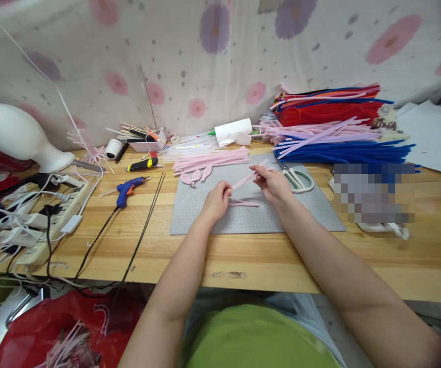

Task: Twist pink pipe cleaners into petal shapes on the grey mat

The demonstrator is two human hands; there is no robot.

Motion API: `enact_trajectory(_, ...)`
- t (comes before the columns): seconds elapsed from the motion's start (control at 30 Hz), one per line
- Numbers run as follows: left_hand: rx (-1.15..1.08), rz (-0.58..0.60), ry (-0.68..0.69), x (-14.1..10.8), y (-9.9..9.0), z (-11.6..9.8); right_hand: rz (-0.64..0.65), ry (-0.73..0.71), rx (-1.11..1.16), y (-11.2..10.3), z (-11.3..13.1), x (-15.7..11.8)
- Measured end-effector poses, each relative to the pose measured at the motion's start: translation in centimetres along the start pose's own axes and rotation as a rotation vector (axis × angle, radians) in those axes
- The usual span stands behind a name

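Observation:
Pale pink pipe cleaners (243, 180) stretch between my two hands above a grey cutting mat (190, 217). My left hand (217, 200) pinches them at the lower left end, where a folded tail sticks out to the right below. At the upper right, the fingers of my right hand (269, 181) close on the other end. Several shaped pink petal pieces (195, 177) lie on the mat beyond my left hand. Scissors with pale handles (301, 181) rest just right of my right hand. A bundle of pink pipe cleaners (211, 161) lies along the mat's far edge.
A blue glue gun (125, 191), a yellow-black utility knife (142, 164) and thin green stems (147, 217) lie on the left. A power strip (57, 220) with tangled cables stands farther left. Red and blue pipe cleaner bundles (339, 153) are stacked at the back right.

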State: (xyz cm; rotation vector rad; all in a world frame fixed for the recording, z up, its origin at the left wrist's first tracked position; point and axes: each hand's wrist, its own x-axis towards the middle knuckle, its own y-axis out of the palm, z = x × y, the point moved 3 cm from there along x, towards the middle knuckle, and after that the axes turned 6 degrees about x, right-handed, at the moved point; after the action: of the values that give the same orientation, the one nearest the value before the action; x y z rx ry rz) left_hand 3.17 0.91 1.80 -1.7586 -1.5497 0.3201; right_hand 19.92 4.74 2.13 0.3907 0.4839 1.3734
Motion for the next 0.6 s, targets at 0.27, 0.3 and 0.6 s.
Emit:
enact_trajectory(0.27,0.08,-0.227,-0.08,0.1,-1.1,1.2,-0.027,-0.076,0.04,-0.8,1.1,0.5)
enact_trajectory(0.3,0.091,-0.35,-0.094,-0.1,-1.4,1.1,-0.025,-0.108,0.055,-0.7,1.1,0.5)
enact_trajectory(0.6,-0.461,-0.195,-0.187,0.0,1.8,-1.0,0.072,-0.121,0.175,2.2,-1.0,-1.7)
